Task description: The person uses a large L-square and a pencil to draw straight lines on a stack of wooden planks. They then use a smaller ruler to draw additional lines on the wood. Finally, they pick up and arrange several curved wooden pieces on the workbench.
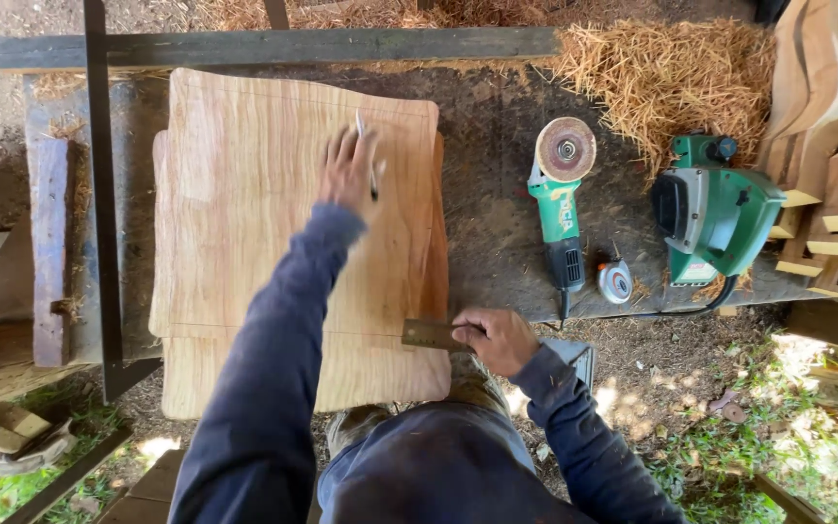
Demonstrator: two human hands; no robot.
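Left hand: the left hand point(349, 173) lies on the far part of the wooden panel point(283, 213), toward 12 o'clock from the person, fingers spread fairly wide and a pencil point(368, 155) gripped between them, its tip pointing away.
Right hand: the right hand point(499, 340) sits at the near right corner of the panel, about 2 o'clock from the body, closed narrowly on one end of a small metal ruler point(431, 335) that lies flat across the panel's edge.
Panel: pale, curved-sided board with visible grain, stacked on another panel of like shape that shows below it at 6 o'clock — both rest on the dark workbench point(497, 146). Thin pencil lines run along its far and near edges.
Grinder: a green angle grinder point(560, 194) with a sanding disc lies on the bench at 3 o'clock from the panel, well apart from both hands.
Tape: a small tape measure point(616, 281) sits just beside the grinder's tail.
Planer: a green electric planer point(715, 209) stands further toward 3 o'clock.
Straw: a heap of straw point(671, 78) lies at 1 o'clock — behind the planer.
Cut pieces: shaped wooden parts point(826, 116) are stacked at the far right.
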